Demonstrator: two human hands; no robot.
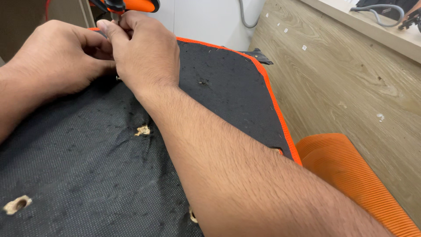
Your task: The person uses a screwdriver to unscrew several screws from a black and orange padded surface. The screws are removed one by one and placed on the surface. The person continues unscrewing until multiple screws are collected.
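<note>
At the far edge of the black fabric panel [219,87], both hands — left hand [57,61], right hand [144,52] — pinched shut on something too small to tell, the soft, limp cloth looking best gripped along its orange trim [274,105].

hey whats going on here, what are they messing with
A person leans over the underside of a seat panel, covered in black fabric with orange mesh edging. The left hand and right hand meet at the panel's far edge, fingers pinched on something too small to make out. An orange and black tool sits just beyond them. Torn holes in the fabric show pale material. An orange ribbed cushion lies on the wood-look floor.
</note>
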